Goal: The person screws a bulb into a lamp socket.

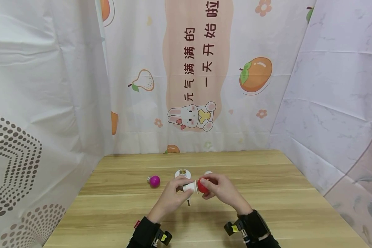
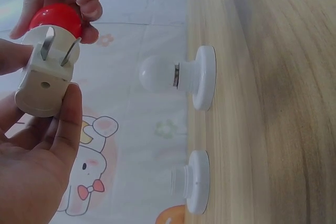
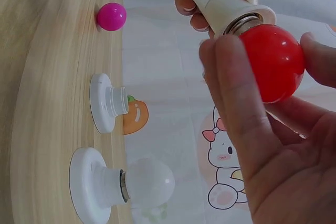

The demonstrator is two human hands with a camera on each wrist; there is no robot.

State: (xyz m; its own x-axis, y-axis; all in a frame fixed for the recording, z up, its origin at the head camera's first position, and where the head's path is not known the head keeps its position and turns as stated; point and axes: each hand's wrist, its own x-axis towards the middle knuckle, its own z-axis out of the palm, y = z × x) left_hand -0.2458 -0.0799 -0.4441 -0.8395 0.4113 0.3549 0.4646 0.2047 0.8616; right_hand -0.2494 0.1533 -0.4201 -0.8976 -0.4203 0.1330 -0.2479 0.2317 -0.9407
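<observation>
"Taking the red bulb (image 1: 203, 186) as the clock's centre in the head view, what lies farthest left?"

"A purple bulb (image 1: 155, 181) at nine o'clock: a glossy ball on its side on the wood-grained table (image 1: 111, 220), metal cap toward nine."

"Then?"

"The left hand (image 1: 171, 196), between eight and nine o'clock, thumb and fingers pinching a white holder (image 1: 189, 187) of smooth plastic, with a flared round mouth and two flat metal prongs."

"Anything beyond that hand?"

"A round base (image 3: 107, 103) at ten o'clock, a white disc with a ribbed collar."

"And the red bulb itself?"

"Held above the table between the hands, a shiny globe; its silvery threaded neck meets the holder's mouth. How far in, I can't tell."

"Farther right?"

"Near twelve, a milky white bulb (image 2: 157, 73) stands upright in a second base (image 2: 206, 78). Last, the right hand (image 1: 224, 191), between three and four, thumb and fingers curled around the red globe."
</observation>
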